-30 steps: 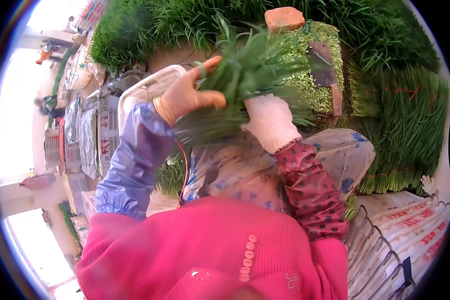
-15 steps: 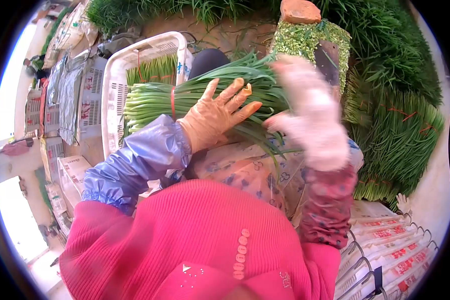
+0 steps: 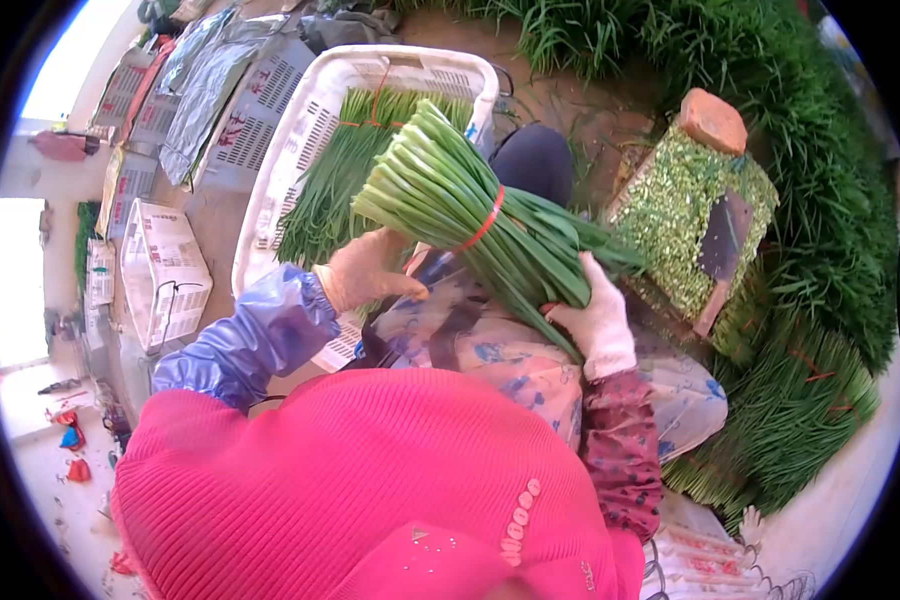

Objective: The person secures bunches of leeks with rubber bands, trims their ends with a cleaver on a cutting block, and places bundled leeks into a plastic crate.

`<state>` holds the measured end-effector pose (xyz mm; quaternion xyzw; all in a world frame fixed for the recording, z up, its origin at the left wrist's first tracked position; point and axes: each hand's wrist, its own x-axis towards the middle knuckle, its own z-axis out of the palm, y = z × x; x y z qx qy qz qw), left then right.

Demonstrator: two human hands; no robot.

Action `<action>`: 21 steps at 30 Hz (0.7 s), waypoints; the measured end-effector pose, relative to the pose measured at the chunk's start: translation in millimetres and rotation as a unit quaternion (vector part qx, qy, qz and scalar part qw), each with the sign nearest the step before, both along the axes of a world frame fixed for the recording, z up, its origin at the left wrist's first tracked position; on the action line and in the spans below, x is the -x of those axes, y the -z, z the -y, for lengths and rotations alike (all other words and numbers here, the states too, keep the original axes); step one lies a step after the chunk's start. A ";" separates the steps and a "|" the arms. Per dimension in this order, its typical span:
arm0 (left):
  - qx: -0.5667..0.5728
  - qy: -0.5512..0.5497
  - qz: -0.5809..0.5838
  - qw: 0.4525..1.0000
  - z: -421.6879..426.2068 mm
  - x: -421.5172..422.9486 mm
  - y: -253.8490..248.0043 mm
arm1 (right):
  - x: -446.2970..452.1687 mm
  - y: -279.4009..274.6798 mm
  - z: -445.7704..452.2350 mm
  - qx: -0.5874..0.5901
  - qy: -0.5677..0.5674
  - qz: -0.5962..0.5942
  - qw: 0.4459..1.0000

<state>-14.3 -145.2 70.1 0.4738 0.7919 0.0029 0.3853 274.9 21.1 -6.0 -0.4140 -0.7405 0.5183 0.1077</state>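
A bundle of Chinese chives [image 3: 440,190], tied with a red band [image 3: 485,220], is held tilted above my lap, cut ends toward the upper left. My right hand [image 3: 602,318], in a whitish glove, grips its leafy end. My left hand [image 3: 362,272], in a tan rubber glove, is under the cut-end side with thumb and fingers apart; some fingertips are hidden, and I cannot tell whether they touch the stems. Beyond it, a white plastic basket [image 3: 260,190] contains more tied chives [image 3: 345,180].
At right, a block covered in chopped green bits [image 3: 660,205] carries a cleaver [image 3: 725,235] and a brick [image 3: 713,120]. Piles of chives [image 3: 805,420] lie along the right and back. White crates [image 3: 175,265] stand at left; patterned cloth [image 3: 515,355] covers my lap.
The chive bundle has been lifted and turned from lying across the basket. My right hand has closed on its leaves; my left hand has come off its top. The view has shifted.
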 end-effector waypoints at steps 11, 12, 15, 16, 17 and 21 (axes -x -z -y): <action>-0.400 -0.271 0.628 0.610 -125.0 -72.8 29.6 | -10.1 -14.9 25.0 -0.319 0.039 0.004 0.947; -0.402 -0.260 0.635 0.606 -133.1 -74.1 24.7 | -13.1 -7.9 26.0 -0.348 0.041 0.007 0.937; -0.431 -0.229 0.580 0.652 -148.0 -78.2 0.1 | -11.7 -8.8 29.4 -0.271 0.053 0.049 0.960; -0.432 -0.216 0.584 0.653 -150.6 -81.5 -10.6 | -15.1 -13.7 29.1 -0.273 0.060 0.056 0.958; -0.427 -0.212 0.591 0.651 -151.0 -83.1 -21.3 | -17.1 -23.1 27.8 -0.228 0.035 0.082 0.970; -0.396 -0.166 0.620 0.657 -150.6 -83.5 -22.0 | -45.0 -101.4 5.2 -0.056 -0.079 0.299 0.949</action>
